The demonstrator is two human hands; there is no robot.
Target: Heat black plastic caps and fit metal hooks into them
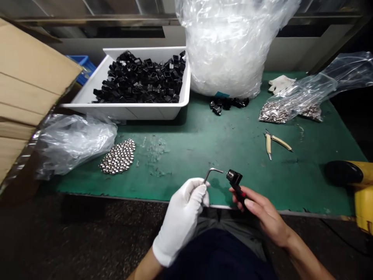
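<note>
My left hand (183, 214), in a white glove, is closed round the long arm of a hex key (208, 174). The key's bent end points right, a small distance from a black plastic part (234, 178). Bare, my right hand (262, 212) grips that part by its lower end, where a small red spot shows by the thumb. A metallic piece sits at the part's upper left end. Both hands are over the front edge of the green work table (192, 155). What exactly the black part is, I cannot make out.
A white bin (131, 111) holds many black parts. Beside it stands a large clear bag (224, 54), with loose black pieces (217, 107) below. Pliers (272, 144), bagged metal pieces (274, 112) and a yellow tool (363, 194) lie right; a metal pile (118, 157) and cardboard (26, 77) left.
</note>
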